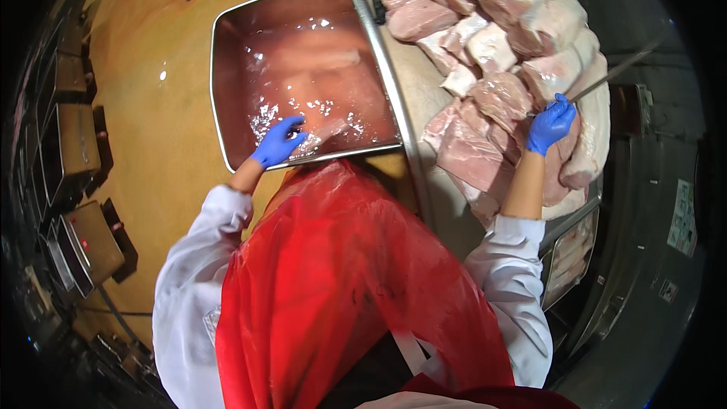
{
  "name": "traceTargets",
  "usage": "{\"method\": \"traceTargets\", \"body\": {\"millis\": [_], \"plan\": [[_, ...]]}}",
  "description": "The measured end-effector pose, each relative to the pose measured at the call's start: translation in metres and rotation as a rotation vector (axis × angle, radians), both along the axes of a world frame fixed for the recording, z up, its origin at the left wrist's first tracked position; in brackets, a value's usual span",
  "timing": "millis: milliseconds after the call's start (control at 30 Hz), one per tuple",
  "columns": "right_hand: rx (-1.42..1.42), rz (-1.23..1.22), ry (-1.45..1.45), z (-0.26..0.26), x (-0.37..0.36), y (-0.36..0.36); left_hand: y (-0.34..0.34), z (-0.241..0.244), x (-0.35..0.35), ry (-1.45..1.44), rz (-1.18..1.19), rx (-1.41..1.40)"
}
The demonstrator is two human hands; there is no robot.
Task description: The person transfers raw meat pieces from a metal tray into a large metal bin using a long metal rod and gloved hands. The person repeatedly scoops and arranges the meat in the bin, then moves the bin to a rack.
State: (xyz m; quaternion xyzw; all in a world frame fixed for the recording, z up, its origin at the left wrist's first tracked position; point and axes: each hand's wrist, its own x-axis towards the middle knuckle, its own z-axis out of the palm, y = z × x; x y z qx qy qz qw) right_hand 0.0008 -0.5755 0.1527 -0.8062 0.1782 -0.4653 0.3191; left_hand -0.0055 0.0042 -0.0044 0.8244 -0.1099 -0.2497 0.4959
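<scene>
My left hand (278,142), in a blue glove, is over the near edge of a deep metal tub (306,160). Its fingers are spread and hold nothing. Just beyond the fingertips, a piece of raw meat (332,132) lies partly in reddish, splashing liquid (318,79). Under the surface, paler pieces show dimly. My right hand (551,124), also gloved in blue, grips a long narrow metal blade (610,74) that points up and to the right; its handle is mostly hidden in the fist. Below that hand spreads a large heap of raw meat cuts (471,147) with pale fat.
The heap rests on a pale cutting table (406,40) with a metal edge beside the tub. A black-handled knife (377,8) lies at its far end. Right of my sleeve is a tray of meat (571,255). Metal bins (74,147) line the left side of the yellowish floor.
</scene>
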Motion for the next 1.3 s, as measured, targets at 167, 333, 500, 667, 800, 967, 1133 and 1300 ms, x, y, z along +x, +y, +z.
{"method": "traceTargets", "body": {"millis": [167, 333, 500, 667, 800, 967, 1133, 1300], "plan": [[-0.117, 0.376, -0.114, -0.012, 0.035, 0.187, 0.131, -0.069, -0.053, 0.131, 0.432, 0.138], [-0.498, 0.613, 0.036, -0.038, 0.110, 0.337, 0.170, -0.026, -0.060, 0.057, 0.318, 0.250], [-0.622, 0.612, 0.455, -0.217, 0.156, 0.375, 0.242, 0.003, -0.113, -0.016, 0.329, 0.379], [-0.335, 0.399, 1.578, -0.378, 0.122, 0.321, 0.311, 0.014, -0.166, 0.211, 0.480, 0.469], [-0.454, 0.419, 1.608, -0.320, 0.142, 0.348, 0.303, -0.008, -0.168, 0.299, 0.569, 0.309], [-0.666, 0.678, 1.625, -0.169, 0.164, 0.365, 0.236, -0.045, -0.082, 0.226, 0.437, 0.016], [-0.858, 0.857, 1.517, 0.011, 0.140, 0.385, 0.133, -0.151, 0.001, 0.697, 0.415, -0.544], [-0.919, 0.823, 1.335, 0.199, 0.058, 0.390, 0.006, -0.156, 0.034, 0.974, 0.342, -0.838]]}}
